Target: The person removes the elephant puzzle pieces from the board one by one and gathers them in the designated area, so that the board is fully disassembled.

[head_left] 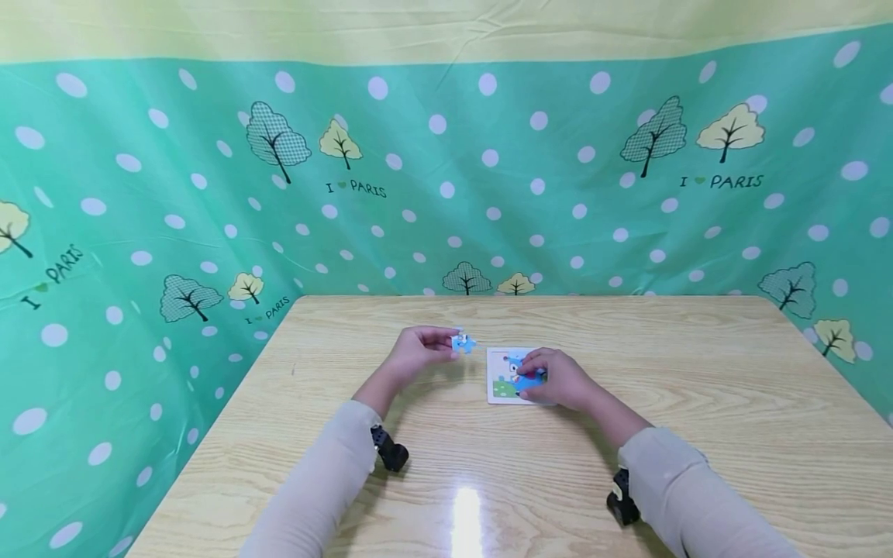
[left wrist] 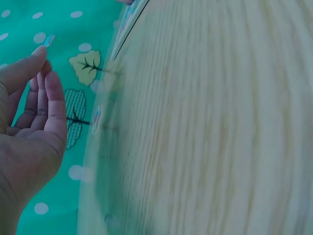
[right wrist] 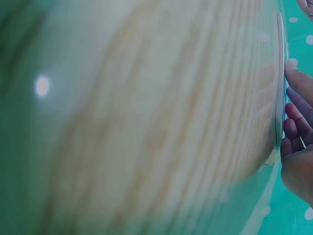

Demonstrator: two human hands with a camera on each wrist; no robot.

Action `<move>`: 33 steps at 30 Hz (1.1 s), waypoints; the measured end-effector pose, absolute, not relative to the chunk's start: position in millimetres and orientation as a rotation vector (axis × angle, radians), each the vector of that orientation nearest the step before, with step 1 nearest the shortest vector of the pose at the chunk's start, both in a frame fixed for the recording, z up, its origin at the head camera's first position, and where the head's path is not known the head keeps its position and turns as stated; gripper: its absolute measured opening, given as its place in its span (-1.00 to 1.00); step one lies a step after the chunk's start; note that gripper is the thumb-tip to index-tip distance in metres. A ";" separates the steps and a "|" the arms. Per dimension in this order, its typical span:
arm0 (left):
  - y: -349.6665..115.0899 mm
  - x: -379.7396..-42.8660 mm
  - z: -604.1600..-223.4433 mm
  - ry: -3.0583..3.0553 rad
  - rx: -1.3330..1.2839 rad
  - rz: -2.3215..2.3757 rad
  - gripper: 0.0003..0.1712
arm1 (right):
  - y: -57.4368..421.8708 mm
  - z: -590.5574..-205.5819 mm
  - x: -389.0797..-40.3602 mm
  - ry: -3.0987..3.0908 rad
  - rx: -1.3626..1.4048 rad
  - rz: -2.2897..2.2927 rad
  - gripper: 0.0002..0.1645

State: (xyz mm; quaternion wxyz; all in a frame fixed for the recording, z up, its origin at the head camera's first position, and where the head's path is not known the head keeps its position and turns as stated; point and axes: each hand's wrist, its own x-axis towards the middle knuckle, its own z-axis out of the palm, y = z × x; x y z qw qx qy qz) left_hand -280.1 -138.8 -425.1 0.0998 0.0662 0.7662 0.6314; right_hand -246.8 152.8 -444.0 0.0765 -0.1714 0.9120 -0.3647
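Observation:
My left hand [head_left: 418,353] pinches a small light-blue jigsaw piece [head_left: 463,342] between thumb and fingertips, raised over the table left of the puzzle board. The same piece [left wrist: 49,40] appears nearly edge-on in the left wrist view. A square puzzle board [head_left: 494,399] with a white border lies flat, its picture showing a blue cartoon figure and a green bush. Over its right half is my right hand [head_left: 561,378], thumb and fingers spread apart with the tips down on the picture, hiding that part. In the right wrist view its fingertips meet the board's [right wrist: 280,73] face.
The light wood table [head_left: 432,480] reaches to a green dotted curtain [head_left: 418,155] behind and at the left. Light glares off the tabletop near the front. Small black cameras [head_left: 392,451] are strapped at both wrists.

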 end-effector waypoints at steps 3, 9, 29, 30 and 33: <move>-144.8 -282.4 -426.3 2.265 0.164 1.890 -0.51 | 152.6 -444.0 -246.8 2.733 -0.511 -1.092 -0.60; -156.1 -287.5 -430.8 2.289 0.120 1.911 -0.50 | 152.1 -444.1 -246.3 2.735 -0.506 -1.080 -0.59; -175.6 -307.7 -438.0 2.422 0.036 1.816 -0.49 | 151.7 -442.4 -245.9 2.729 -0.495 -1.088 -0.59; -175.8 -308.6 -437.5 2.432 0.030 1.804 -0.49 | 151.9 -442.5 -246.0 2.730 -0.496 -1.088 -0.59; -176.2 -311.9 -437.1 2.460 0.014 1.780 -0.49 | 151.9 -442.1 -245.9 2.731 -0.495 -1.085 -0.59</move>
